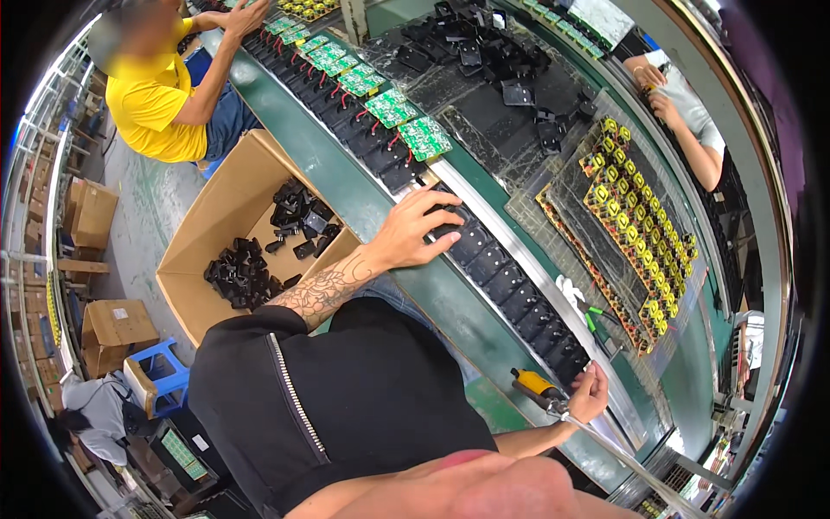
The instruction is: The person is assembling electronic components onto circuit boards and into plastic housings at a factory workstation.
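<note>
A long row of black plastic housings (506, 281) lies in a metal-edged track running diagonally across the green bench. My left hand (417, 227), its forearm tattooed, curls its fingers over the housings at the upper end of this row. At the lower end is my right hand (590, 394), fingers bent and bunched together against the last housings; what lies between the fingertips is hidden. Beyond my left hand, green circuit boards (425, 138) with red wires stand along the same track. A yellow and black tool (534, 382) hangs beside my right hand.
An open cardboard box (194, 233) of black parts stands at my left. Across the track are loose black housings (471, 52), boards with yellow components (627, 216) and green-handled tools (592, 318). A co-worker in yellow (160, 104) works upper left; another person's arms (683, 121) show upper right.
</note>
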Demonstrator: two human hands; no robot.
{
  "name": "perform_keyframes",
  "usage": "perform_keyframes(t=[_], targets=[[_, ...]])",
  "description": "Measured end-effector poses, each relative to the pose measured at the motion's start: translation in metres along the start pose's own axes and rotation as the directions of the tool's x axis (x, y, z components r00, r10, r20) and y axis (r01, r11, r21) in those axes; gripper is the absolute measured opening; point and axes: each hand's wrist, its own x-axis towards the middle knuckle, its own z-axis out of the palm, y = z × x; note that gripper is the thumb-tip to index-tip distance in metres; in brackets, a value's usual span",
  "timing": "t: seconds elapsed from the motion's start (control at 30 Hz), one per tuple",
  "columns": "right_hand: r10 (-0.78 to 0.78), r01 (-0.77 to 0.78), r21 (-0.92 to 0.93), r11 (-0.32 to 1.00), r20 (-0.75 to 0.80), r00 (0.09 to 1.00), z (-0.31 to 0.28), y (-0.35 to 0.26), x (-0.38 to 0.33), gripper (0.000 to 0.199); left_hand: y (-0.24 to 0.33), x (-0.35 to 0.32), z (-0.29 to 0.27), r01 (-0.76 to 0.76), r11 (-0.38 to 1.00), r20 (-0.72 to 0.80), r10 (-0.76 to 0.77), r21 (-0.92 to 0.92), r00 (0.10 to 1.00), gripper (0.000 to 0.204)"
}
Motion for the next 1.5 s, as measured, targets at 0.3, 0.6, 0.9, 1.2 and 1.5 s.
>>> perform_keyframes(t=[0.3, 0.6, 0.9, 1.2, 1.5], targets=[[-0.319, 0.244, -0.313, 0.918, -0.216, 0.923, 0.01, 0.056, 0.022, 0.022, -0.015, -0.01, 0.031, -0.145, 0.978, -0.23, 0.177, 0.15, 0.957, 0.011], [-0.313, 0.287, -0.125, 0.95, -0.4, 0.861, 0.02, 0.04, 0.01, 0.013, -0.019, -0.016, 0.037, -0.315, 0.949, -0.138, 0.312, -0.005, 0.94, 0.038], [-0.41, 0.438, -0.092, 0.894, -0.558, 0.722, 0.029, 0.03, -0.009, 0.005, -0.017, -0.022, 0.042, -0.28, 0.96, -0.228, 0.266, -0.028, 0.936, 0.04], [-0.5, 0.549, -0.135, 0.825, -0.627, 0.597, 0.029, 0.027, -0.012, 0.011, 0.002, -0.019, 0.039, -0.258, 0.957, -0.1, 0.272, 0.129, 0.957, 0.043], [-0.547, 0.565, -0.15, 0.811, -0.535, 0.644, 0.026, 0.03, -0.012, 0.013, 0.003, -0.019, 0.046, -0.078, 0.976, -0.093, 0.098, 0.204, 0.991, 0.043]])
